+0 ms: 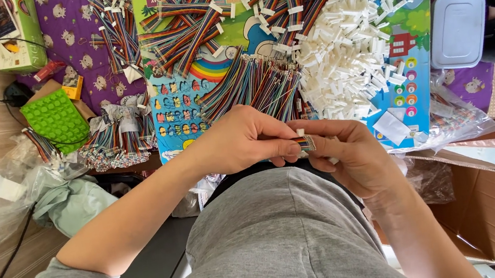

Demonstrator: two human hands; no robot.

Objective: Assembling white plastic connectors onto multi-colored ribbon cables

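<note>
Both hands met at the ribbon cable end [306,143] — left hand [241,139] pinched it, right hand [348,152] pinched opposite; cable lay crosswise between them, white connector [301,132] just above.

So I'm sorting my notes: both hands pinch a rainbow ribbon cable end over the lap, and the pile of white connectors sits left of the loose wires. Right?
Not quite. In the head view the white connectors lie right of the loose wires. The left hand and right hand do pinch the cable end.
</note>
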